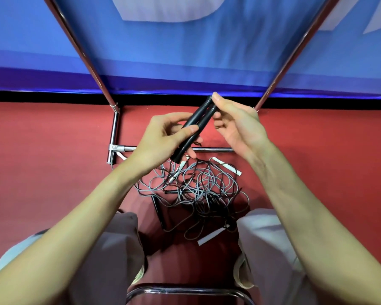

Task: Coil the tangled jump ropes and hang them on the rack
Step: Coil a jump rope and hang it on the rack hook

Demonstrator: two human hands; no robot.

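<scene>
Two black jump-rope handles lie side by side, held up above the floor. My left hand grips their lower half, thumb across the top. My right hand pinches their upper end between thumb and fingers. Below them, a tangled heap of grey and black jump ropes lies on the red floor between my knees, with white handles and another black handle sticking out. The chrome rack stands in front of me, its uprights rising left and right.
A blue banner hangs behind the rack, down to a black strip at the floor. The rack's low crossbar runs just beyond the rope heap. A chrome chair rim shows at the bottom edge between my legs.
</scene>
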